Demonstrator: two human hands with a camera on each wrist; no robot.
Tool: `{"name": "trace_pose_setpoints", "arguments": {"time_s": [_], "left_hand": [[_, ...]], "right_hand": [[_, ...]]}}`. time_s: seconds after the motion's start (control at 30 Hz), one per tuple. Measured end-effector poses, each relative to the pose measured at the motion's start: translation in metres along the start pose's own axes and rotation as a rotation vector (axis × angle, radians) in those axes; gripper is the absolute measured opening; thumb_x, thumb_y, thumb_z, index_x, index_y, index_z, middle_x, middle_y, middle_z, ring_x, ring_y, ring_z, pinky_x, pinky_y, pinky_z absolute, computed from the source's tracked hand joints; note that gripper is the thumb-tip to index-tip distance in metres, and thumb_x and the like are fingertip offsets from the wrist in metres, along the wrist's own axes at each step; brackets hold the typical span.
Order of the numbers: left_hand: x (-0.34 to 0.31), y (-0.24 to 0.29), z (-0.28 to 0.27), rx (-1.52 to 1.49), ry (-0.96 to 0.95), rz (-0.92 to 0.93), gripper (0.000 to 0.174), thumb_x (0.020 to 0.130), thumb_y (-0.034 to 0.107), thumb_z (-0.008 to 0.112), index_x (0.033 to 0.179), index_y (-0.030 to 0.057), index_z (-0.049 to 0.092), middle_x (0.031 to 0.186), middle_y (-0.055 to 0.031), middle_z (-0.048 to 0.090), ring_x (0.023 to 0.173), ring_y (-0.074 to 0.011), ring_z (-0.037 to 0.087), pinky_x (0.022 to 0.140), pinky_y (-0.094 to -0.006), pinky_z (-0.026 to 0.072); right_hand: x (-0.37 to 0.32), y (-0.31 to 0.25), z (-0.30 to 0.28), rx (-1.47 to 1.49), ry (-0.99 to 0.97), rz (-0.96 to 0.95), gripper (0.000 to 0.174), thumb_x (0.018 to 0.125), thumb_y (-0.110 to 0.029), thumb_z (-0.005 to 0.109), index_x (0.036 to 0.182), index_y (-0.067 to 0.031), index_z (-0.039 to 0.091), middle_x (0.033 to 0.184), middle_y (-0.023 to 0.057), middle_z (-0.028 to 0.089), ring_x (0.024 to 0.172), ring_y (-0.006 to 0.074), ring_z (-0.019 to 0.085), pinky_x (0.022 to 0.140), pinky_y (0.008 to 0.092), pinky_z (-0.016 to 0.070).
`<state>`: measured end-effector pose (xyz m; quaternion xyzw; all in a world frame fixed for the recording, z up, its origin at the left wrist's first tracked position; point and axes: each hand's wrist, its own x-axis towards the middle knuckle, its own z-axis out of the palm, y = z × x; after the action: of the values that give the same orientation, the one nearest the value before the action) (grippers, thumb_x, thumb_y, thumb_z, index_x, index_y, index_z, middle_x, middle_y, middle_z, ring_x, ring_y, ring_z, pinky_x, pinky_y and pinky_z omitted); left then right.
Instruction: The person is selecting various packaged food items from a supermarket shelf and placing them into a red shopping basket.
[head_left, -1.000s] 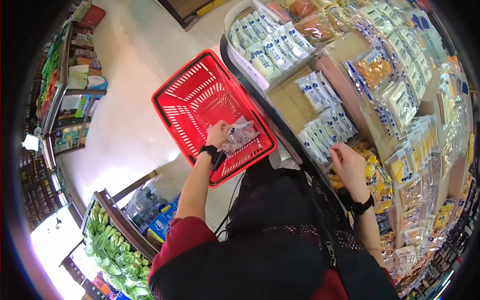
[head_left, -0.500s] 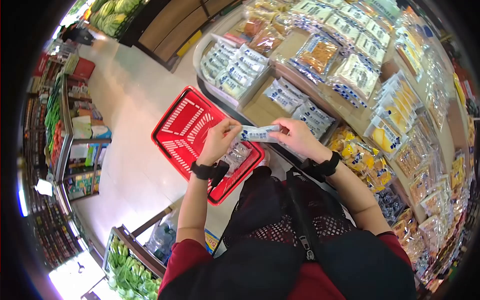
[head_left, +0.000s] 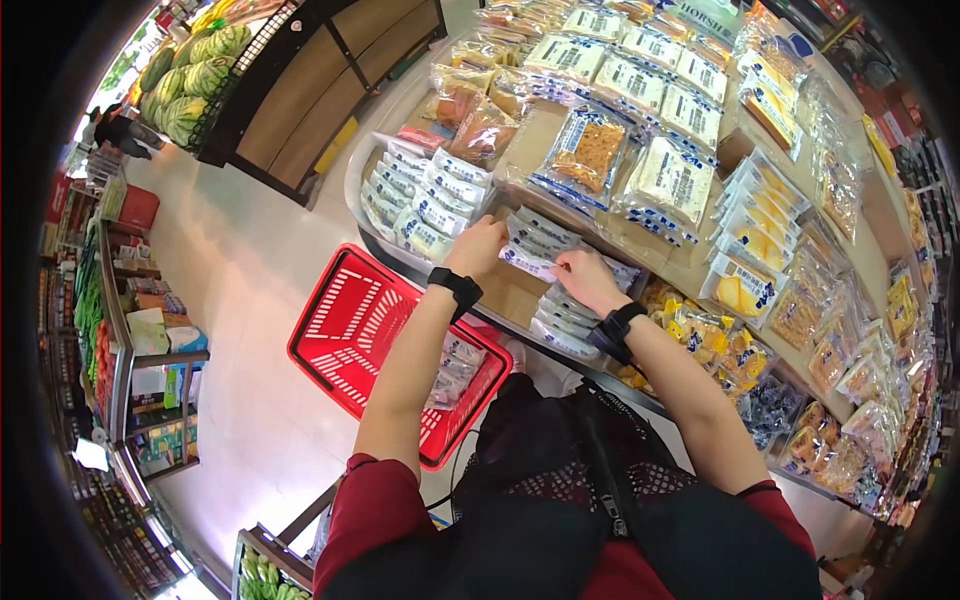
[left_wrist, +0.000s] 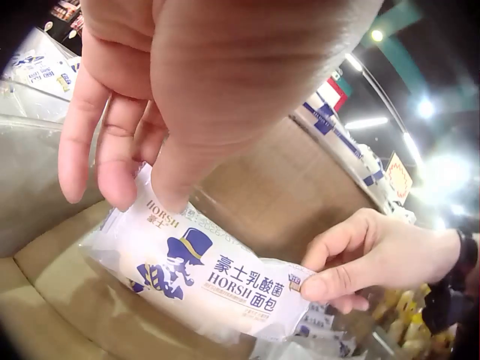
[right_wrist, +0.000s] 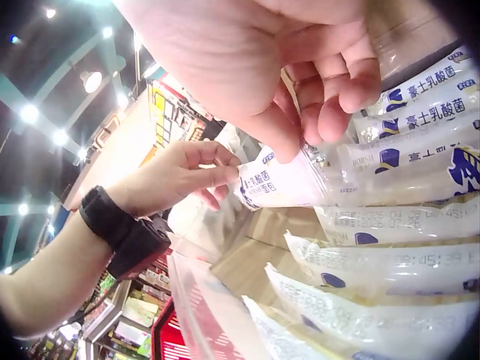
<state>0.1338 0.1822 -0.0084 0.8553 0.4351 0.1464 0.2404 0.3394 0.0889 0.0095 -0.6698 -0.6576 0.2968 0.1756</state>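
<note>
I have the white plastic bread packet with the blue top-hat figure point(left_wrist: 210, 281) lying lengthwise between my left hand point(head_left: 478, 245) and right hand point(head_left: 585, 277), each pinching one end, above the brown cardboard shelf tray point(left_wrist: 285, 187).

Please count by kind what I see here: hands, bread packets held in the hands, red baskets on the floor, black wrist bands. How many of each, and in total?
Hands: 2 (left hand, right hand)
Bread packet, pinched by the fingers of both hands: 1
Red basket: 1
Black wrist bands: 2
Total: 6
</note>
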Motion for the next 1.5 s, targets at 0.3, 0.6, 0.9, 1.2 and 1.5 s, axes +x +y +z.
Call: {"name": "trace_pose_setpoints", "arguments": {"time_s": [0.3,0.6,0.9,1.2,1.5], "left_hand": [[0.024,0.006,0.035,0.207,-0.114,-0.043,0.013,0.082,0.013,0.054,0.091,0.0060,0.060,0.093,-0.0135,0.058,0.082,-0.0352,0.060,0.071,-0.0419,0.0492],[-0.106,0.035,-0.069,-0.646,0.166,-0.266,0.024,0.085,0.024,0.062,0.098,0.0036,0.063,0.086,-0.0099,0.066,0.078,-0.0155,0.062,0.072,-0.0279,0.0492],[-0.273,-0.108,0.115,-0.403,0.078,-0.937,0.034,0.080,0.035,0.065,0.098,0.0056,0.065,0.087,-0.0101,0.068,0.086,-0.0209,0.065,0.079,-0.0330,0.0491],[-0.238,-0.130,0.215,-0.239,-0.206,-1.047,0.064,0.075,0.030,0.068,0.126,0.0023,0.042,0.124,-0.0246,0.048,0.111,-0.0372,0.051,0.093,-0.0405,0.0441],[-0.221,-0.129,0.241,-0.070,-0.413,-1.058,0.064,0.074,0.027,0.069,0.129,0.0097,0.040,0.128,-0.0179,0.045,0.116,-0.0344,0.048,0.094,-0.0463,0.0426]], "right_hand": [[-0.001,0.023,0.012,-0.102,-0.037,0.140,0.022,0.079,-0.024,0.061,0.086,-0.0031,0.064,0.088,0.0185,0.064,0.086,0.0369,0.061,0.077,0.0445,0.0478],[-0.078,-0.028,-0.079,-0.018,-0.096,-0.093,0.024,0.082,-0.023,0.063,0.098,-0.0050,0.061,0.076,0.0142,0.064,0.068,0.0305,0.062,0.062,0.0379,0.0479],[-0.145,-0.025,-0.102,0.190,-0.251,0.166,0.021,0.083,-0.011,0.063,0.102,-0.0017,0.060,0.069,0.0069,0.060,0.059,0.0132,0.054,0.057,0.0262,0.0444],[-0.153,-0.020,-0.112,0.107,-0.255,0.266,0.022,0.085,-0.007,0.060,0.107,-0.0003,0.058,0.076,0.0077,0.061,0.064,0.0126,0.056,0.060,0.0256,0.0460],[-0.161,-0.032,-0.118,0.022,-0.247,0.322,0.025,0.086,-0.006,0.059,0.110,-0.0013,0.057,0.078,0.0075,0.062,0.065,0.0128,0.056,0.062,0.0256,0.0471]]}}
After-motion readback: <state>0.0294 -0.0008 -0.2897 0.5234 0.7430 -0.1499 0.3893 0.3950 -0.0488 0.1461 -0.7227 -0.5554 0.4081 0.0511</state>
